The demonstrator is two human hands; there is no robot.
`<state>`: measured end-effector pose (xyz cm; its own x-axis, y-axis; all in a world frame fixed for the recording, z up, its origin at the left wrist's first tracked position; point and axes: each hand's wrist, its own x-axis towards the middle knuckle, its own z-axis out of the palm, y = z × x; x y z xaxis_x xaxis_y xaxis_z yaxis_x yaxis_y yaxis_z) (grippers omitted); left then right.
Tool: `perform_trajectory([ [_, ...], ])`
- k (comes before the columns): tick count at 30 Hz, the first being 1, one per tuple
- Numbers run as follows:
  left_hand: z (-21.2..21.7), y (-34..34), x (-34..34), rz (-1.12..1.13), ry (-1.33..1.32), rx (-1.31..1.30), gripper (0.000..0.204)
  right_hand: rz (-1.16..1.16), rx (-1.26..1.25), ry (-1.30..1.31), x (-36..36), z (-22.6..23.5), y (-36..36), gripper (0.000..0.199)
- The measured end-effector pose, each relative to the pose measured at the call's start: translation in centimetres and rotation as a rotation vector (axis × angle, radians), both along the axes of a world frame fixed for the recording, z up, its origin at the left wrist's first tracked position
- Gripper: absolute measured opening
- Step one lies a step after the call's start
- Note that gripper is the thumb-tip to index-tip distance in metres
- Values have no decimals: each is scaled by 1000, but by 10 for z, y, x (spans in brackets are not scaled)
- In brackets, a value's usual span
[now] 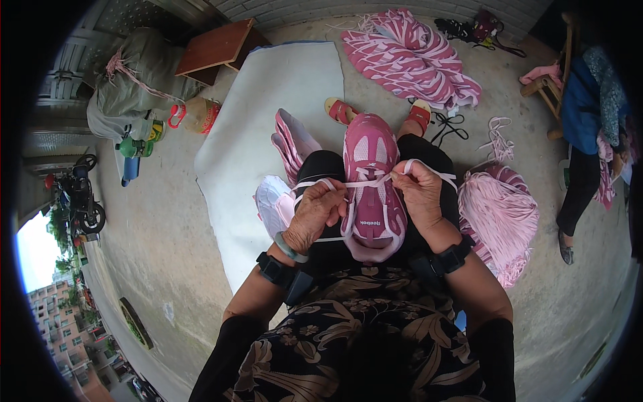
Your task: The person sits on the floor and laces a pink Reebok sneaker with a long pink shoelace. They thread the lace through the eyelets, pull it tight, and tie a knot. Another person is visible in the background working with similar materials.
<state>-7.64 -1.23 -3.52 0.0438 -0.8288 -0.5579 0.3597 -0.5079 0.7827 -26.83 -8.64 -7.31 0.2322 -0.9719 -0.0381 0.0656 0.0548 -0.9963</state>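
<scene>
A pink and mauve sneaker upper (372, 213) lies lengthwise on my lap between my thighs, its toe pointing away from me. A pale pink shoelace (362, 183) runs across its lacing area, threaded through some of the holes. My left hand (319, 209) pinches the lace at the upper's left edge. On the right side, my right hand (420, 193) grips the lace between thumb and fingers, with a loop trailing over my thigh. More uppers (293, 141) stand against my left leg, and a white-lined one (273, 198) rests beside it.
A bundle of pale pink laces (499, 211) lies by my right leg. Beyond my feet is a large heap of pink uppers (408, 57). A white sheet (228, 167) covers the floor at left, near bottles (201, 116) and a wooden stool (214, 50). Another person (593, 127) is at right.
</scene>
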Motion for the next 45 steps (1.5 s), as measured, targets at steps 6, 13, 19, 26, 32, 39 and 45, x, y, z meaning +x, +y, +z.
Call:
perform_trajectory([
  [6, -4, -4, -1, 20, -28, -48, 8, -50, 0, 30, 0, -1, -5, 5],
  [13, -5, 2, -4, -7, -152, -55, 6, -113, -127, 116, -5, -3, 6, 7],
  [19, -17, -1, -8, -8, -377, -206, 8, -17, -523, 381, -4, 10, 2, 13],
  [26, -20, -12, -11, 57, -415, -268, 11, 79, -551, 513, 3, 15, -3, 13],
  [32, -31, -5, -10, 124, -541, -485, 7, 127, -701, 677, 13, 12, -5, 14],
  [39, -34, 7, -6, 126, -420, -395, 6, 165, -481, 622, -5, 35, -2, 15],
  [45, -36, -4, -9, 98, -450, -386, 8, 505, -938, 834, 15, 52, 9, 25],
])
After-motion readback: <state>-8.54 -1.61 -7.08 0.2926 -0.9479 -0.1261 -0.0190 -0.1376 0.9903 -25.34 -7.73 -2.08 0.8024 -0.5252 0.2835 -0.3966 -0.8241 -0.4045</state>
